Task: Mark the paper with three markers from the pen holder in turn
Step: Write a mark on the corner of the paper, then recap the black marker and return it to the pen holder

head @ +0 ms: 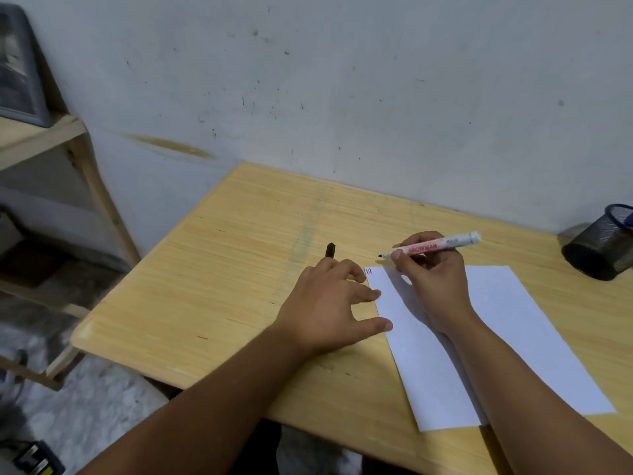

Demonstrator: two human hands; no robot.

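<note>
A white sheet of paper lies on the wooden table, with two short dark strokes at its far left corner. My right hand grips an uncapped white marker with red lettering, its black tip lifted just beyond the paper's corner. My left hand rests at the paper's left edge, fingers spread, and pinches the marker's black cap at its fingertips. The black mesh pen holder stands at the far right, with a blue item partly showing inside it.
A grey wall runs close behind the table. A wooden shelf unit holding a grey box stands to the left. The table's left edge drops off to a pale floor with a small dark object on it.
</note>
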